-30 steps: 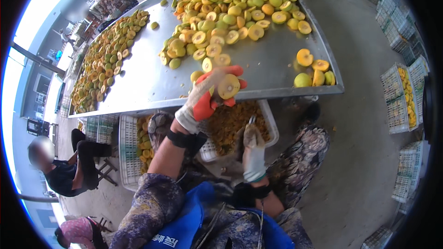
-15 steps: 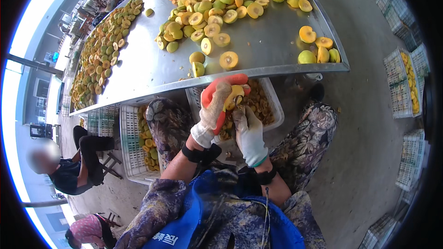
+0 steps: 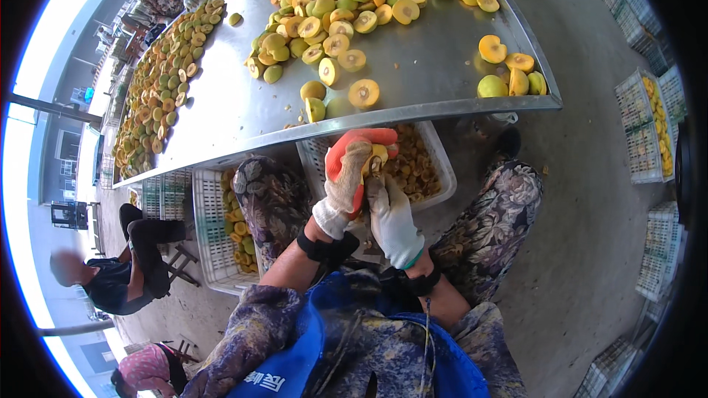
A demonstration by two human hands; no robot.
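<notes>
My left hand (image 3: 346, 180), in a white glove with orange-coated fingers, is closed around a yellow peach half (image 3: 378, 152). My right hand (image 3: 391, 214), in a white glove, is closed just below the fruit. It grips a small curved metal tool (image 3: 375, 166) whose tip is against the peach half; its handle is hidden in the fingers. Both hands are over a white crate (image 3: 445, 177) of peach pieces, just off the table's near edge. Beyond them, cut peach halves (image 3: 363, 93) lie on the metal table (image 3: 435, 77).
Several peach halves (image 3: 518, 82) sit at the table's right corner, and a long heap (image 3: 166, 92) runs along its left side. Another white crate (image 3: 221, 269) of fruit stands by my left knee. People sit at left; stacked crates (image 3: 641, 133) line the right.
My hands have drawn slightly nearer to me, away from the table edge. The peach half has turned in my left fingers, and less of the metal tool shows.
</notes>
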